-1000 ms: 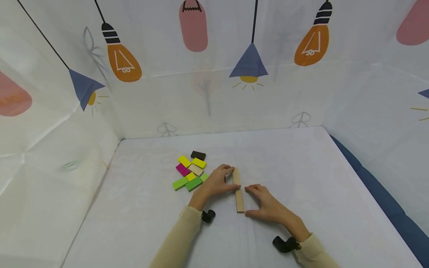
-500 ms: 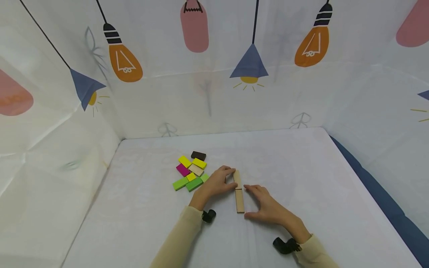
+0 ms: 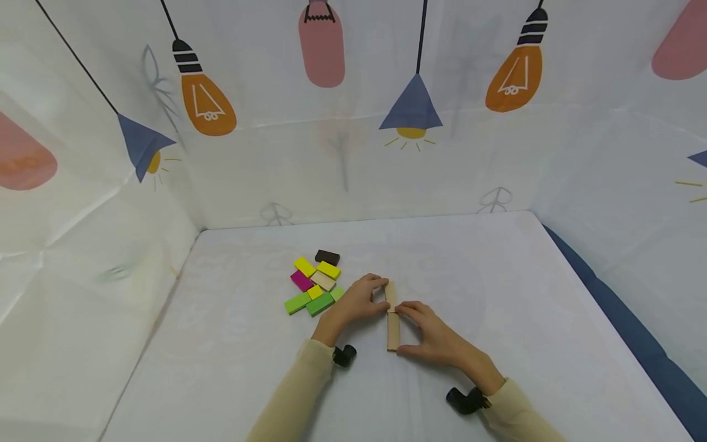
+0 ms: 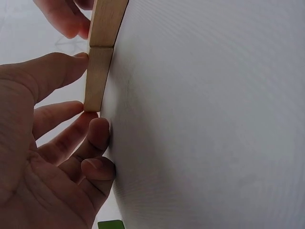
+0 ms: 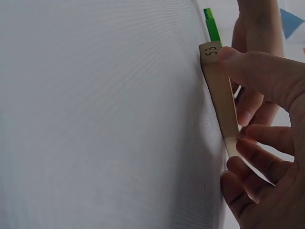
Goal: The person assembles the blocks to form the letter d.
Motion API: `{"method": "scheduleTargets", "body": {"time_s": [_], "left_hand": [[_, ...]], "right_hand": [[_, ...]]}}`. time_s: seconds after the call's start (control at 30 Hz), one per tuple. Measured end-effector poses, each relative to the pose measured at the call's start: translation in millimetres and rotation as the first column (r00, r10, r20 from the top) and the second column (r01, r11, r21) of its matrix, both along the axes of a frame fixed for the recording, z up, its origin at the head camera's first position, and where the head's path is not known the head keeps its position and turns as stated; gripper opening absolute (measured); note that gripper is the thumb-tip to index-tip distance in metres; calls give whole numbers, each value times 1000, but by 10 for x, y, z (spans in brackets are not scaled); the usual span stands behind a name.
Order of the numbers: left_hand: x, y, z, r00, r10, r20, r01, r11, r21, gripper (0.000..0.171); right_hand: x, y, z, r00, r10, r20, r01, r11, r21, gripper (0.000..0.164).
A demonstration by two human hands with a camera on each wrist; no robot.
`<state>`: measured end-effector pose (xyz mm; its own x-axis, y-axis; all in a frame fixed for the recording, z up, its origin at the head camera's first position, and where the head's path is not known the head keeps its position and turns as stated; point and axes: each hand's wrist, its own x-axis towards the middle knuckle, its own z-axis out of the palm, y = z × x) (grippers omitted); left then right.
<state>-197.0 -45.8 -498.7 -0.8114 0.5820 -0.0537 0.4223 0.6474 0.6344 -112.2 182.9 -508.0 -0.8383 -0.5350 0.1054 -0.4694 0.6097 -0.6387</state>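
Observation:
Two tan wooden blocks lie end to end on the white table [image 3: 497, 276]. My left hand [image 3: 385, 294] pinches the far tan block [image 3: 391, 292] lengthwise between forefinger and thumb. My right hand [image 3: 400, 329] pinches the near tan block [image 3: 393, 331] the same way, forefinger at the joint and thumb at the near end. In the left wrist view my left hand [image 4: 88, 86] has its thumb and fingers at the ends of the far tan block [image 4: 97, 78]. The right wrist view shows my right hand [image 5: 233, 95] on a tan block [image 5: 220, 93] marked "53" on its end.
A cluster of several flat coloured blocks [image 3: 315, 282], yellow, magenta, green, tan and dark brown, lies just left of my left hand. Printed cloth walls [image 3: 353, 153] stand at the left, back and right. A blue strip [image 3: 635, 344] runs along the table's right edge.
My right hand slid left and took hold of the near tan block, bringing it flush in line with the far one. My left hand stayed where it was.

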Motion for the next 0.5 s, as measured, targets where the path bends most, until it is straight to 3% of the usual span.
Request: {"method": "scheduleTargets", "body": {"time_s": [0.27,0.5], "left_hand": [[-6,7,11,1000,2,9,-2,1000,-10,57],[7,1,24,999,11,34,-11,1000,-12,58]], "right_hand": [[-35,-3,2,999,19,-28,-19,1000,6,77],[-51,6,17,1000,24,-2,-24,1000,10,77]]}}
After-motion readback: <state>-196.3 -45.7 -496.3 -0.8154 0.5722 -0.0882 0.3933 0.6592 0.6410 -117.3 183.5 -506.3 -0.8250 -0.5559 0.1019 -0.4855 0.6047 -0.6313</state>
